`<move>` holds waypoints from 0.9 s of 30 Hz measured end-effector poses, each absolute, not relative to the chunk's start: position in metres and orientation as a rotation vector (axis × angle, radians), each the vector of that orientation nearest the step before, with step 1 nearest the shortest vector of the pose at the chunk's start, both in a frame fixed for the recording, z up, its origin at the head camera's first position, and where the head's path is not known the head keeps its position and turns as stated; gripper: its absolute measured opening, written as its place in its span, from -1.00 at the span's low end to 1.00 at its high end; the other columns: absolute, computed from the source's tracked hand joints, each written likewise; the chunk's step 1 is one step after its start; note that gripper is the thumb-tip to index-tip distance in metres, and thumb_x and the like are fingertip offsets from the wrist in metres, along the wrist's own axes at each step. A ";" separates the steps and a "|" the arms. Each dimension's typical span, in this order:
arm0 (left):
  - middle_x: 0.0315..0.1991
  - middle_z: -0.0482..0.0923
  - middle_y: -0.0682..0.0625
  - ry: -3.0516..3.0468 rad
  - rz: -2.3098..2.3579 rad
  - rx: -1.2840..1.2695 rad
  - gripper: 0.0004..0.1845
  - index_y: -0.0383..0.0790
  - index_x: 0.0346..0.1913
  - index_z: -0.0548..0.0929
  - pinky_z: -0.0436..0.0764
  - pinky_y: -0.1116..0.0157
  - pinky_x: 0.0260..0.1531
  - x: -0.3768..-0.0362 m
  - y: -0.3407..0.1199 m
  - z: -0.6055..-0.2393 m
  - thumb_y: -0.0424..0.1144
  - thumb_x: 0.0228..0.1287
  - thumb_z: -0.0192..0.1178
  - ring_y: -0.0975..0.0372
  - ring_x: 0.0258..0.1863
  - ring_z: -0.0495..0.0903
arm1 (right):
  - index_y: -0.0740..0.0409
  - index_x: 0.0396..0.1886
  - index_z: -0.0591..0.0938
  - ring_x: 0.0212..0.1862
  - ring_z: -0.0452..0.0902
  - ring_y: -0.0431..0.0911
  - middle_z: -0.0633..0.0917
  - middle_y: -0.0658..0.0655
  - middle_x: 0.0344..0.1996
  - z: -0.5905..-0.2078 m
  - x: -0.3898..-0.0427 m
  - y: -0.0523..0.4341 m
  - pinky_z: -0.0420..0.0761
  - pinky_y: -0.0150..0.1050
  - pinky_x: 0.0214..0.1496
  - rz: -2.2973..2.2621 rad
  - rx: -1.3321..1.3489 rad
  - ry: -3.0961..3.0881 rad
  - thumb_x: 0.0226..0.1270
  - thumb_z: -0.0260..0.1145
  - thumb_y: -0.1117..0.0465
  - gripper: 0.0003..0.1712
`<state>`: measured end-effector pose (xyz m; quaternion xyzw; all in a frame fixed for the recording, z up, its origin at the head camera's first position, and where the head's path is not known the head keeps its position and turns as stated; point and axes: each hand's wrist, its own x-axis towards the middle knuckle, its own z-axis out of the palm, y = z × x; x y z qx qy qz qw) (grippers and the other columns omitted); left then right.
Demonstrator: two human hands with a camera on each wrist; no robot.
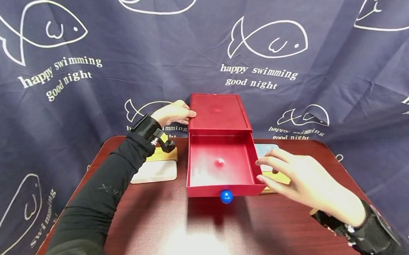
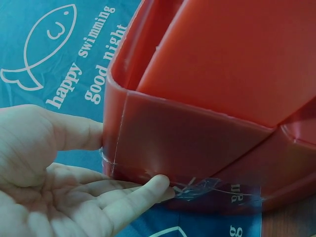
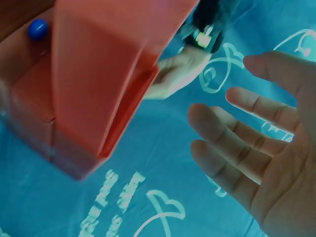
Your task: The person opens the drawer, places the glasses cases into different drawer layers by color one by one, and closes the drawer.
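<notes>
A red plastic drawer box is tilted above the table. Its drawer is pulled out toward me, bare inside, with a round blue knob on the front. My left hand grips the box's far left side; the left wrist view has its thumb and fingers about a corner, beside clear tape. Beside the drawer's right wall is my right hand, fingers spread and holding nothing. The right wrist view shows those fingers apart from the box.
On the brown table, a yellow block and a white block lie left of the box. Partly hidden at right are a light blue block and a yellow block. A dark blue fish-print curtain hangs behind.
</notes>
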<state>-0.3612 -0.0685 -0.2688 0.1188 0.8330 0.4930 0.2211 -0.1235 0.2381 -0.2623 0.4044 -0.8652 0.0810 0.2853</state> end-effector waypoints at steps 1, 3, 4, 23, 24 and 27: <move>-0.13 0.51 -0.12 2.305 1.364 0.334 -0.76 -0.52 0.04 0.49 0.52 0.09 0.36 -0.362 -0.069 -0.269 -0.36 0.50 0.07 0.01 0.14 0.60 | 0.00 -0.09 0.70 -0.44 0.59 -0.31 0.62 -0.12 -0.23 -0.262 -0.127 0.243 0.51 -0.47 -0.47 0.226 1.068 -2.333 0.55 0.02 -0.25 -0.49; -0.17 0.54 -0.09 2.313 1.363 0.348 -0.78 -0.51 0.01 0.51 0.53 0.08 0.35 -0.362 -0.069 -0.270 -0.36 0.50 0.07 0.04 0.08 0.62 | -0.01 -0.07 0.69 -0.40 0.59 -0.31 0.63 -0.14 -0.23 -0.263 -0.133 0.253 0.50 -0.50 -0.44 0.226 1.036 -2.365 0.54 0.07 -0.23 -0.53; -0.20 0.55 -0.08 2.315 1.364 0.355 -0.79 -0.51 -0.01 0.52 0.53 0.07 0.34 -0.363 -0.070 -0.270 -0.36 0.49 0.07 0.05 0.05 0.63 | -0.02 -0.06 0.70 -0.39 0.57 -0.32 0.64 -0.16 -0.24 -0.264 -0.136 0.258 0.50 -0.50 -0.41 0.216 1.014 -2.380 0.53 0.10 -0.22 -0.56; -0.35 0.60 0.00 2.339 1.368 0.395 -0.83 -0.47 -0.12 0.58 0.55 0.07 0.32 -0.363 -0.069 -0.269 -0.37 0.47 0.08 0.18 -0.15 0.67 | 0.21 0.27 0.57 0.00 0.66 0.11 0.70 0.20 0.05 -0.356 -0.186 0.313 0.70 0.06 -0.02 0.330 0.830 -2.794 -0.05 0.65 0.21 -0.19; -0.35 0.59 0.00 2.338 1.368 0.392 -0.83 -0.47 -0.12 0.58 0.55 0.07 0.32 -0.363 -0.069 -0.269 -0.37 0.47 0.08 0.18 -0.15 0.67 | 0.23 0.27 0.57 0.03 0.64 0.13 0.69 0.22 0.07 -0.361 -0.188 0.315 0.68 0.11 0.03 0.321 0.841 -2.808 -0.08 0.66 0.21 -0.17; -0.36 0.59 0.01 2.336 1.370 0.389 -0.85 -0.45 -0.15 0.58 0.55 0.07 0.32 -0.363 -0.069 -0.270 -0.37 0.47 0.09 0.20 -0.17 0.66 | 0.27 0.25 0.59 0.05 0.61 0.15 0.70 0.22 0.07 -0.375 -0.194 0.320 0.64 0.15 0.06 0.292 0.867 -2.836 -0.18 0.72 0.16 -0.10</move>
